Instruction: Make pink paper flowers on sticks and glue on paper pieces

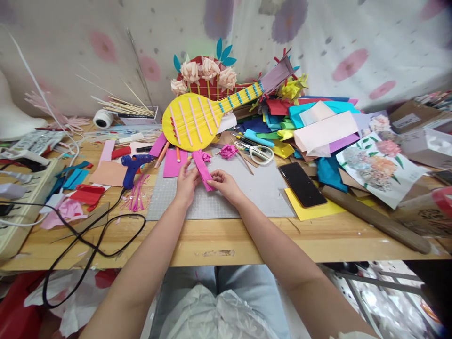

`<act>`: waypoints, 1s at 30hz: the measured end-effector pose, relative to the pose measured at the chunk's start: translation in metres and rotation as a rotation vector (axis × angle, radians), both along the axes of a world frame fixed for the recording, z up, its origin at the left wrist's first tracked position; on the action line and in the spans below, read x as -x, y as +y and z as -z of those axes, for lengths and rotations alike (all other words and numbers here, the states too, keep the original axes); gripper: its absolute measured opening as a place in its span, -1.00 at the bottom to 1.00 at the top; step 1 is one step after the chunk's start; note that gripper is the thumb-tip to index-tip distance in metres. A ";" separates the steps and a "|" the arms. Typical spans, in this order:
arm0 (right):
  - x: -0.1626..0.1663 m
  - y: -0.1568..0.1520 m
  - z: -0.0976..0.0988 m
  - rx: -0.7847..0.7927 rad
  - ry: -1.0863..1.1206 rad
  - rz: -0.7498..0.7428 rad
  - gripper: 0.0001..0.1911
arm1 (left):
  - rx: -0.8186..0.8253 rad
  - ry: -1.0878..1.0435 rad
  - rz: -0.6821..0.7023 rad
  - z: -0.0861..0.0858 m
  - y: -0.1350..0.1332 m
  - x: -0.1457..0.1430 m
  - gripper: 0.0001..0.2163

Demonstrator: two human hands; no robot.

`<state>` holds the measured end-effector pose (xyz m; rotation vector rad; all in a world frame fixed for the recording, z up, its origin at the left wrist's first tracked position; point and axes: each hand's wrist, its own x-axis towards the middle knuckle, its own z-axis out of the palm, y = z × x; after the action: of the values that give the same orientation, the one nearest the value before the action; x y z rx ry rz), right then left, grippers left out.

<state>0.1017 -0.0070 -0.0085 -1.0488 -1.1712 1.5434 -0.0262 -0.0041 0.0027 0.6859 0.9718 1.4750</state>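
Both hands meet over a grey gridded cutting mat [247, 197] lying on a pale wooden tabletop [247, 240], and between them they pinch a long strip of magenta crepe paper [203, 172] that runs diagonally from near the mat's far edge down toward the person. The left hand [186, 181] grasps the strip along its left side with fingers curled against it, while the right hand [226, 184] grips the strip's lower end between thumb and fingertips. Just beyond the strip lies a yellow cardboard guitar with pink stick strings [193, 121], its neck slanting up to the right, and behind it stands a red basket topped with cream paper roses [205, 75]. A small crumpled magenta paper flower [229, 150] sits on the mat near the strip's far end, beside white-handled scissors [259, 151]. To the left a blue glue gun [133, 165] rests on the table with its black cord [92, 245] looping toward the near edge. To the right a black smartphone [302, 184] lies on a yellow paper sheet [310, 209], near a heap of coloured paper sheets [310, 122]
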 end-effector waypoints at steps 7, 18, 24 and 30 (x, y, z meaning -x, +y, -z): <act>-0.001 0.000 0.000 -0.056 -0.078 -0.005 -0.74 | 0.037 0.051 -0.049 0.004 0.001 -0.001 -0.67; -0.001 -0.006 -0.006 -0.333 -0.422 0.154 -0.71 | 0.067 0.080 -0.101 -0.001 -0.002 -0.005 -0.72; -0.004 -0.005 -0.005 -0.336 -0.596 0.244 -0.82 | 0.060 0.104 0.011 -0.004 -0.005 -0.008 -0.67; -0.006 0.001 0.002 -0.313 -0.555 0.243 -0.79 | 0.044 0.111 0.083 -0.005 -0.006 -0.009 -0.66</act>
<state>0.1075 -0.0065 -0.0106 -1.3855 -1.5306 0.8626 -0.0176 -0.0100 0.0072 0.7736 1.0445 1.3508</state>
